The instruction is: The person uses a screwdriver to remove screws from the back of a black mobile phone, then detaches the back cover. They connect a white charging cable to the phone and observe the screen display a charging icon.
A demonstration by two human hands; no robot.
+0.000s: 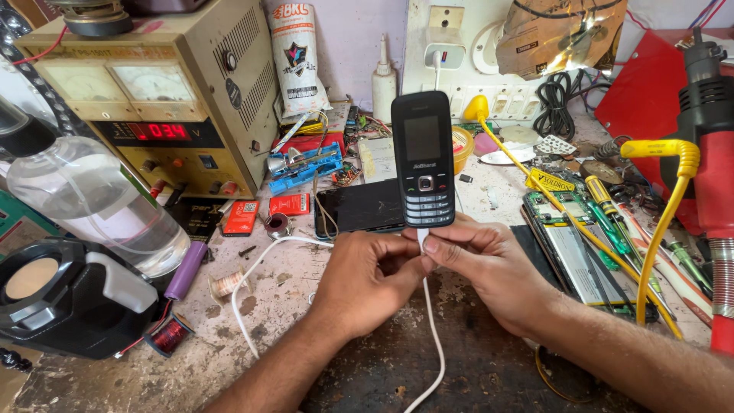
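Observation:
A black keypad phone stands upright above the bench, its screen dark and facing me. My right hand pinches the phone's bottom end together with the plug of a white cable that hangs down toward the front edge. My left hand grips the same spot from the left, fingers curled at the phone's base. A second loop of white cable runs off to the left across the bench.
A beige bench power supply with a red digital readout stands at back left. A clear bottle, black device, flat black phone, opened phone, screwdrivers, yellow cable and red hot-air tool crowd the worn bench.

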